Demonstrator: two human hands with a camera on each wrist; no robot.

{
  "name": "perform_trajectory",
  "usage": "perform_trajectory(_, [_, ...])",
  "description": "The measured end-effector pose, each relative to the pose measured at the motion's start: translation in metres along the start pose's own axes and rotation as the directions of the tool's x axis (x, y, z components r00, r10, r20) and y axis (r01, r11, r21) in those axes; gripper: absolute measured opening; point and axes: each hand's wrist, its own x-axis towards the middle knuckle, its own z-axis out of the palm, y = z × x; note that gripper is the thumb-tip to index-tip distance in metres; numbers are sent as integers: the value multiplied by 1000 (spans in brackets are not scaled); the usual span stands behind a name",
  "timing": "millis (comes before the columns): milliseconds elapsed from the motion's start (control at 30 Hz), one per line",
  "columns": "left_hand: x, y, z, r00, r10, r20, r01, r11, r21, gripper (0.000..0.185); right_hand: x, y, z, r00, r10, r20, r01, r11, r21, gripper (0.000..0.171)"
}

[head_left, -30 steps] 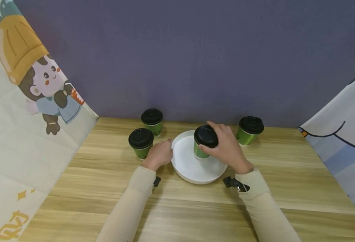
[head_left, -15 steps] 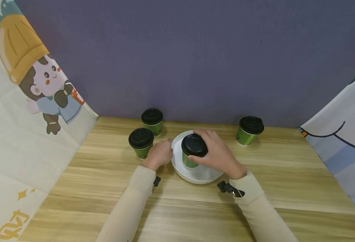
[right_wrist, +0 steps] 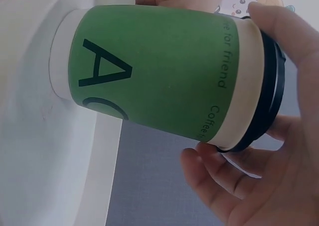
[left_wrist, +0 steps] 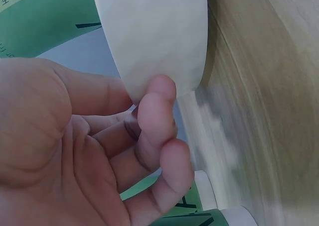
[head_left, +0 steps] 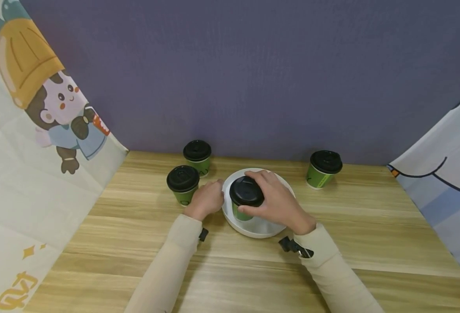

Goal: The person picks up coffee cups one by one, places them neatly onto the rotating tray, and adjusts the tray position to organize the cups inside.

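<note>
A round white plate (head_left: 270,224) with a raised rim lies on the wooden table. My left hand (head_left: 207,200) pinches its left rim; in the left wrist view the thumb and fingertips meet on the white wall (left_wrist: 154,37). My right hand (head_left: 277,201) grips a green paper coffee cup (head_left: 242,212) around its black lid (head_left: 246,191), the thumb at the near side and the fingers at the far side. The cup stands upright over the left part of the plate. In the right wrist view the base of the coffee cup (right_wrist: 154,71) is right at the plate's white surface (right_wrist: 55,151).
Two more lidded green cups stand to the left: a nearer cup (head_left: 182,187) close beside my left hand and a farther cup (head_left: 197,157) behind it. Another lidded cup (head_left: 324,169) is at the back right. A dark wall (head_left: 253,78) rises behind the table.
My right hand has brought the coffee cup left and nearer to me across the plate, moving less in the last half second. My left hand stays on the rim.
</note>
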Motion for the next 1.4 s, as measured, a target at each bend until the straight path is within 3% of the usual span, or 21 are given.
perform_trajectory(567, [1,-1,1,1000,-9,-5,9,1000,-9,31,0,-2,0,998,30,52,-31,999,20,101])
perform_trajectory(733, [1,-1,2,1000,-4,-7,4,1000,0,34,-1,7,-10,999,51,3,-51,997,65,80])
perform_trajectory(933, [-2,0,-3,1000,-4,24,3,1000,6,38,0,38,-30,989,99,-109,-90,992,88,58])
perform_trajectory(1167, [-9,2,-11,986,-4,169,2,1000,14,33,-11,87,-51,947,208,-244,-189,977,99,49])
perform_trajectory(1400, [-13,3,-15,945,-65,321,62,998,17,39,-22,125,-62,855,266,-445,-223,964,147,45])
